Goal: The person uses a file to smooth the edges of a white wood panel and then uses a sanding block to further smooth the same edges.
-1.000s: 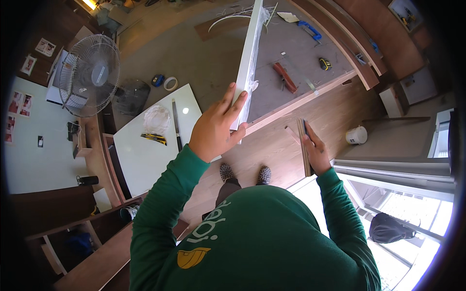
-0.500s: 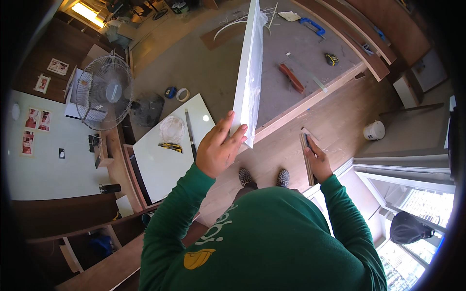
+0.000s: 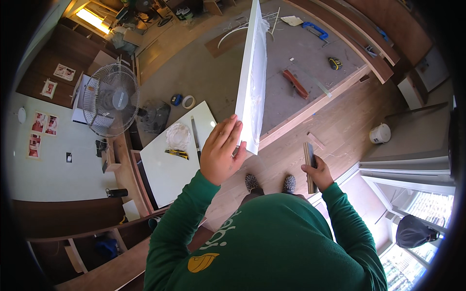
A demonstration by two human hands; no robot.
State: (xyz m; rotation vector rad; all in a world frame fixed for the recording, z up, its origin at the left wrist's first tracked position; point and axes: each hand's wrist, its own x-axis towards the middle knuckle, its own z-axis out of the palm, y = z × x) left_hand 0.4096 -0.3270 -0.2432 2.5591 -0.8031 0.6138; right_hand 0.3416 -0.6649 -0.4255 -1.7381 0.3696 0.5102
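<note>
A long white panel (image 3: pixel 243 82) stands on its edge on the brown-topped work surface, with clear plastic film (image 3: pixel 257 72) down its right side. My left hand (image 3: pixel 222 149) grips the near end of this panel, fingers laid along the white edge and thumb on the film side. Lower right, my right hand (image 3: pixel 320 173) is closed around a narrow wooden block (image 3: pixel 307 162) with layered edges and a dark face. The block is held upright in the air, apart from the panel. My right fingers are partly hidden behind it.
Left of the panel, a white board (image 3: pixel 170 162) bears a file-like tool (image 3: pixel 195 133), a yellow-black cutter (image 3: pixel 176 154) and crumpled plastic (image 3: pixel 178 136). A fan (image 3: pixel 114 99) stands beyond. Red-brown tool (image 3: pixel 295 84), tape measure (image 3: pixel 335 63) and blue hacksaw (image 3: pixel 315 31) lie right.
My right hand has turned the block more upright and shifted its hold, uncovering a wood strip on the floor. My left fingers have come closer together on the panel's end. The whole view has shifted slightly.
</note>
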